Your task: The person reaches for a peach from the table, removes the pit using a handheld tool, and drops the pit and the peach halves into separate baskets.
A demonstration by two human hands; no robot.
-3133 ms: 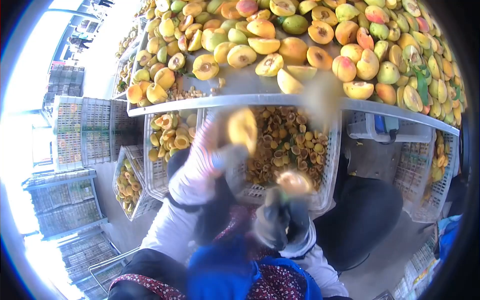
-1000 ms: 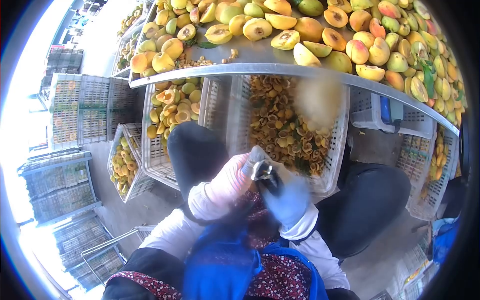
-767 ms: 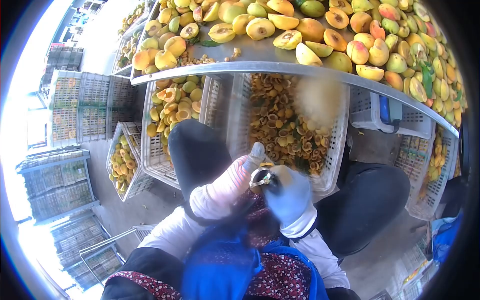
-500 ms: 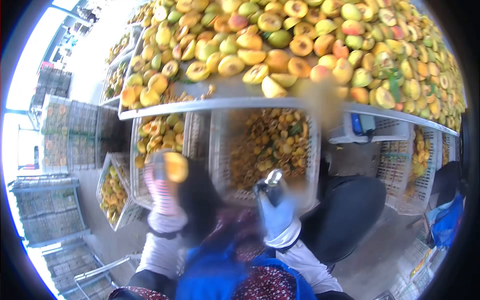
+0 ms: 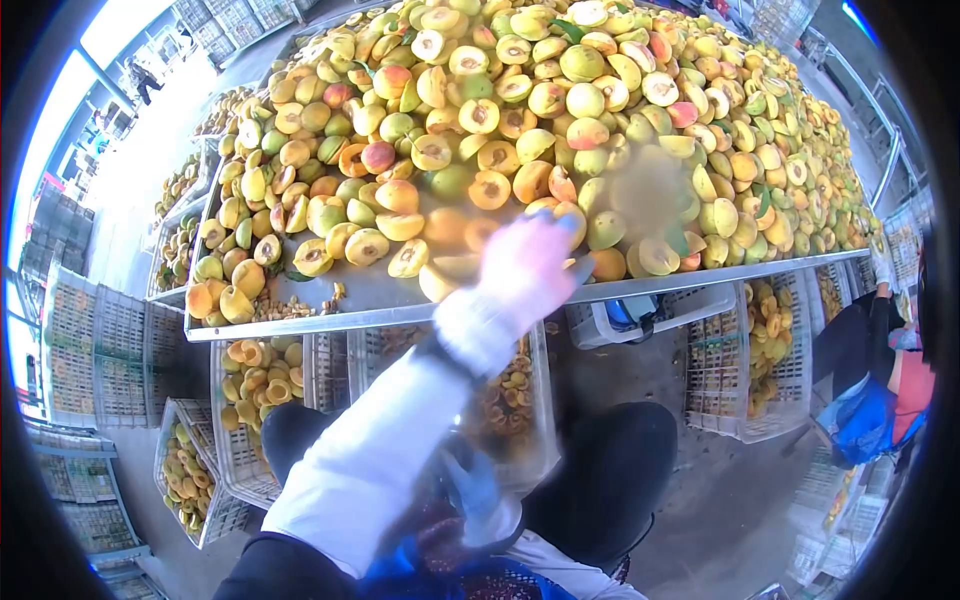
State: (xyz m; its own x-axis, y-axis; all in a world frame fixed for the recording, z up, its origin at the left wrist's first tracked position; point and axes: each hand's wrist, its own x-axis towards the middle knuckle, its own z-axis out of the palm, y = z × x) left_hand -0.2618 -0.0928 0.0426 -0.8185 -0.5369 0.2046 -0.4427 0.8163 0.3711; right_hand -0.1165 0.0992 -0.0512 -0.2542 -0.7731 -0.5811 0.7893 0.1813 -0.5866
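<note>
A metal-edged table [image 5: 380, 297] carries a large heap of yellow and orange peach halves [image 5: 478, 116], many with brown hollows facing up. My left hand [image 5: 530, 255], blurred, reaches over the front of the heap with thumb and fingers apart. No fruit shows clearly in its grasp. Low in front of my body is my right hand [image 5: 478, 490] in a light blue glove, partly covered by my left forearm. It holds a small metal tool, clear only in the earlier picture. Beneath the table edge, a crate [image 5: 545, 410] holds pits and fruit scraps.
To the left, a crate of peach halves [image 5: 228, 440] stands beside a tilted crate of fruit [image 5: 165, 460]. Stacked crates [image 5: 95, 350] stand farther left. Another crate [image 5: 720, 370] is on the right, near a seated person [image 5: 885, 340]. A blue object [image 5: 632, 310] lies under the table.
My left hand has moved from beside the left crate, where it held a peach half, up and right over the heap. The view has shifted, showing more of the table. My right hand appears lower.
</note>
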